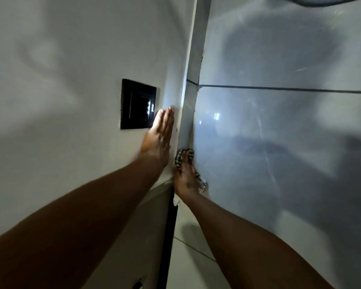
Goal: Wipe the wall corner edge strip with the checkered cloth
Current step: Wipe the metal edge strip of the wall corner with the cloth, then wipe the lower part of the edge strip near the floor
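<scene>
Mid-wipe: the right hand, fingers curled around the checkered cloth, presses it on the corner edge strip. Left hand lies flat, empty, beside it. Next: slide the cloth along the strip.

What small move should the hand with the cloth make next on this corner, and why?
Probably slide the right hand upward along the corner edge strip, keeping the checkered cloth pressed on. The cloth sits low on the strip, with a long stretch above it past the tile joint. The left hand lies flat on the wall beside the black switch plate, seemingly bracing.
</scene>
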